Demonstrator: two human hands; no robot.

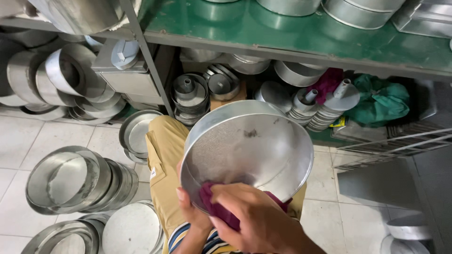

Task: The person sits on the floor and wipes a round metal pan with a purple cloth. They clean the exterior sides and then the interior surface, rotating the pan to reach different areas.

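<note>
White floor tiles (19,141) and a green metal shelf (263,28) are crowded with stacked round aluminium pans (80,181). Over the person's lap, the left hand (190,209) grips the near rim of a large round aluminium pan (249,150), tilted on edge. The right hand (254,218) clenches a maroon cloth (216,204) against that pan's inner bottom edge

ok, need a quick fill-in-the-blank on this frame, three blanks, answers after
1. The right hand presses a ____ cloth into the pan.
2. The left hand grips the round metal pan by its ____.
3. The shelf top above is painted ____.

Missing words: maroon; rim; green
</note>
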